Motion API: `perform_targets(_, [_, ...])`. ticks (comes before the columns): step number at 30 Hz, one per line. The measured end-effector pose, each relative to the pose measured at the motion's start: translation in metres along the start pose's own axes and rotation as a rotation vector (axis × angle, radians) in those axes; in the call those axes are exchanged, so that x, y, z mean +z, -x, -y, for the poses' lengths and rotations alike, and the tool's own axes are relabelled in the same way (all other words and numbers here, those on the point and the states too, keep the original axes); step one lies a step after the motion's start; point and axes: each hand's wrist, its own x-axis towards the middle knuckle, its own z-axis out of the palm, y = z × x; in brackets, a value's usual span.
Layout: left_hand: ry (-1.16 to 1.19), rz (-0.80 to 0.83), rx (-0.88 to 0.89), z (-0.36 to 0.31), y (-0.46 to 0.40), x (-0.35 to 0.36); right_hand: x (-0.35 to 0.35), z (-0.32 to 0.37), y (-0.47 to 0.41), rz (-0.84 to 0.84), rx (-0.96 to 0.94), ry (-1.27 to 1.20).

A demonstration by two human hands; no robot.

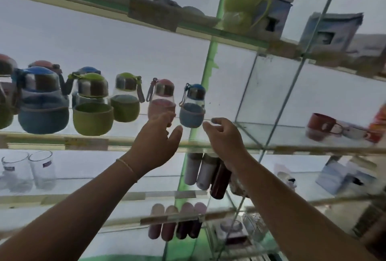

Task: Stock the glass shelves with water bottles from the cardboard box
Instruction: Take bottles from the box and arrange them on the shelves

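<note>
A row of small water bottles with coloured sleeves stands on the middle glass shelf [87, 141]. At its right end are a pink bottle [161, 98] and a blue bottle [193, 105]. My left hand [155, 137] reaches up with its fingertips against the base of the pink bottle, fingers spread. My right hand [224, 135] hovers just right of the blue bottle, fingers curled apart, holding nothing. Further left stand green bottles [93, 104] and a large blue bottle [41, 102]. No cardboard box is in view.
A green upright post [205, 85] divides the shelving. Mugs [325, 128] sit on the right shelf. Slim flasks [208, 171] and drinking glasses [29, 171] occupy the shelf below. Boxes and a green jug [242, 4] are on the top shelf.
</note>
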Motion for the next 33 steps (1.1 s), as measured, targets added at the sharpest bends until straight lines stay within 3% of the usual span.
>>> perform_targets(9, [0.139,0.209,0.028,-0.076,0.021,0.104,-0.122,-0.069,0.02,-0.131,0.105,0.021])
perform_targets(18, [0.21,0.455,0.054,-0.121,0.044,0.204,-0.198,-0.144,0.042,-0.25,0.262,0.051])
perform_targets(26, [0.238,0.729,0.147,-0.118,0.061,0.294,-0.217,-0.222,0.057,-0.35,0.471,0.112])
perform_targets(33, [0.201,0.955,0.141,-0.077,0.104,0.38,-0.197,-0.319,0.089,-0.414,0.709,0.118])
